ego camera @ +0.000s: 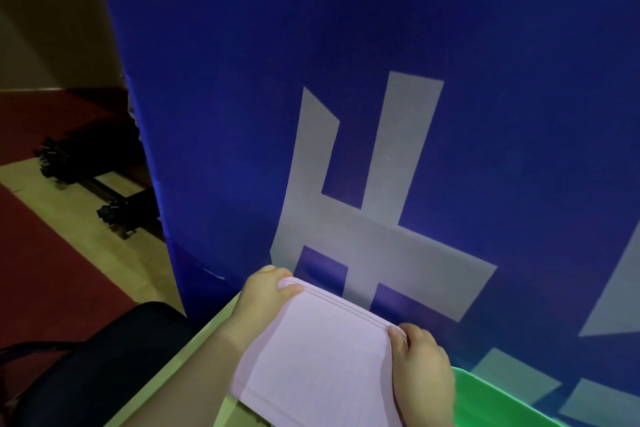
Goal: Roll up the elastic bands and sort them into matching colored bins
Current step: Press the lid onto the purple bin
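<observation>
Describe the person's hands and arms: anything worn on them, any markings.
Both are bare. The left hand and the right hand wear no gloves, and no rings show on the visible fingers. The left forearm is uncovered, with no sleeve, watch or bracelet in view. The one nail that shows clearly, on the right thumb, looks short and unpainted. No markings are visible.

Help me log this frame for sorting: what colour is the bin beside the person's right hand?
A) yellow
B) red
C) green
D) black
C: the bin just right of the right hand, which grips the pale pink band, is green.
</observation>
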The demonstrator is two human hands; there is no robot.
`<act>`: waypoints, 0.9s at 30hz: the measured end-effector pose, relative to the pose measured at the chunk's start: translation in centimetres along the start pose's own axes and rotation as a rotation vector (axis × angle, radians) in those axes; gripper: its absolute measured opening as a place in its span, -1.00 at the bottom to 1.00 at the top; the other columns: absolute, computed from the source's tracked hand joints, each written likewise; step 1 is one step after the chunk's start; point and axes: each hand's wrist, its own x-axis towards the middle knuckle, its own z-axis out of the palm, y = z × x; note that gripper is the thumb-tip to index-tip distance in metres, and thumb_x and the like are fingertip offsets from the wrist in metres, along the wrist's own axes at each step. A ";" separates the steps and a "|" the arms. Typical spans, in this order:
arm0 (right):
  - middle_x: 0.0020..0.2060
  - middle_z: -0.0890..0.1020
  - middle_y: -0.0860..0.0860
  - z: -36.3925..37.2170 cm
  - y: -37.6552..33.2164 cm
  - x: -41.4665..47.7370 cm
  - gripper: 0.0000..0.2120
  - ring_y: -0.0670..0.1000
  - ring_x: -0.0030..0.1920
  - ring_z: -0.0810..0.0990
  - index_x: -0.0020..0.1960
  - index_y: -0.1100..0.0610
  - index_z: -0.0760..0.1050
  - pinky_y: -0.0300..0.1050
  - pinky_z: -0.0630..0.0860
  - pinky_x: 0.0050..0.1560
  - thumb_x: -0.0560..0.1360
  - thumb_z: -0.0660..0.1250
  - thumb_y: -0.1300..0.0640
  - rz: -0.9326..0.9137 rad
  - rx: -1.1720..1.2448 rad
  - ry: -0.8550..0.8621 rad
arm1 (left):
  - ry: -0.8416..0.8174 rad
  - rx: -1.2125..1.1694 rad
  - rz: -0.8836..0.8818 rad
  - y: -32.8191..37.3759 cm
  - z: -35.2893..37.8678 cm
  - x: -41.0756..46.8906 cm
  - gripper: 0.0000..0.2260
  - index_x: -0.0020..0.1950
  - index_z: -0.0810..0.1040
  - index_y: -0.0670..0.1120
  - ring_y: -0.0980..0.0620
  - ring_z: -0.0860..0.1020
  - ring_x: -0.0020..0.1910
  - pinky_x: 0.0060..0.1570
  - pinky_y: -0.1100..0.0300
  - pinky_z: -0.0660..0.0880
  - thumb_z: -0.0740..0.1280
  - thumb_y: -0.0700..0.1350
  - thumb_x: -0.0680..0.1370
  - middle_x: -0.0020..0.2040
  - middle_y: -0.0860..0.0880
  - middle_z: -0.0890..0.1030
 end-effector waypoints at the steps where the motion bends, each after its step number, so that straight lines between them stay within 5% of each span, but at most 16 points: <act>1: 0.04 0.60 -0.01 0.1 0.1 0.0 -0.79 0.11 -0.02 0.51 0.02 -0.03 0.56 -0.05 0.43 0.03 0.55 0.17 -0.04 0.002 0.008 0.011 | -0.012 0.030 -0.006 0.0 0.2 0.1 -0.83 -0.07 0.56 -0.10 0.04 0.48 -0.17 -0.30 0.36 0.33 0.30 -0.02 0.50 -0.10 0.00 0.50; 6: 0.03 0.61 -0.02 0.0 0.1 0.0 -0.80 0.09 -0.02 0.52 0.03 -0.04 0.57 -0.07 0.43 0.01 0.54 0.20 -0.03 0.014 0.023 0.023 | 0.015 0.021 0.013 -0.1 0.7 0.6 -0.81 -0.02 0.59 -0.16 0.02 0.49 -0.12 -0.26 0.40 0.34 0.30 -0.05 0.52 -0.04 -0.03 0.50; 10: 0.01 0.62 -0.01 -0.1 0.0 0.0 -0.81 0.09 -0.05 0.51 0.00 -0.05 0.58 -0.08 0.43 -0.01 0.53 0.21 -0.02 0.021 0.035 0.017 | 0.016 0.008 -0.001 0.1 0.5 0.6 -0.79 -0.03 0.61 -0.19 -0.06 0.54 -0.04 -0.06 0.18 0.44 0.32 -0.06 0.51 -0.02 -0.08 0.56; 16: -0.10 0.62 0.05 -0.8 -0.4 0.1 -0.82 0.08 -0.17 0.41 -0.11 0.02 0.61 -0.11 0.32 -0.16 0.53 0.23 0.03 -0.009 0.046 0.003 | 0.018 -0.053 -0.024 -0.2 0.8 0.9 -0.92 -0.21 0.56 0.03 0.06 0.52 -0.13 -0.26 0.42 0.34 0.33 -0.08 0.49 -0.10 0.02 0.57; 27: -0.13 0.64 0.08 -0.5 0.2 0.2 -0.80 0.11 -0.10 0.54 -0.12 0.11 0.63 -0.07 0.43 -0.07 0.50 0.29 0.02 0.033 0.063 0.040 | -0.019 0.079 -0.060 0.0 1.8 2.0 -0.86 -0.05 0.59 0.00 0.02 0.49 -0.12 -0.21 0.26 0.34 0.27 0.01 0.52 -0.02 0.00 0.47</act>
